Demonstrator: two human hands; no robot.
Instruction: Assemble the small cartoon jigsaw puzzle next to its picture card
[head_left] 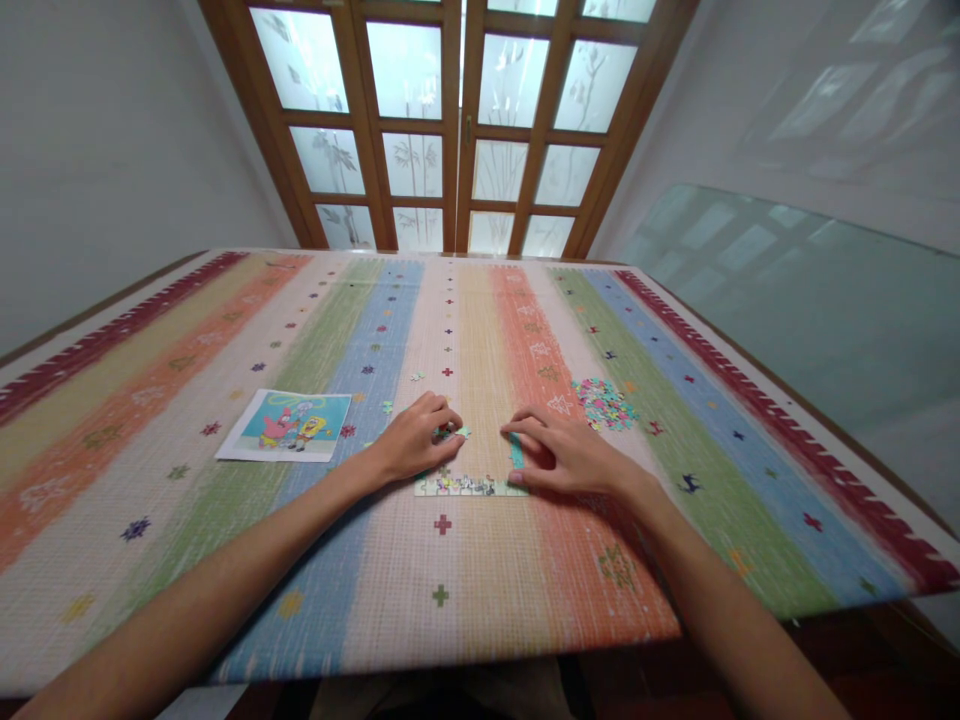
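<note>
My left hand [421, 437] is closed, its thumb and fingers pinching a pale green jigsaw piece [463, 432]. It hovers just above the left part of a joined jigsaw strip [465, 486], which lies flat on the cloth. Around the right end of that strip curls my right hand [562, 452]. Its thumb and forefinger grip a short upright row of teal jigsaw pieces [517, 452], partly hidden by the fingers. Several loose pale pieces [388, 407] lie beyond my left hand.
A heap of mixed jigsaw pieces [604, 403] lies right of my right hand. On the left is a printed cartoon picture [289, 426]. A striped tablecloth [247, 560] covers the table. Wooden doors with glass panes [409, 72] stand behind it, with walls on both sides.
</note>
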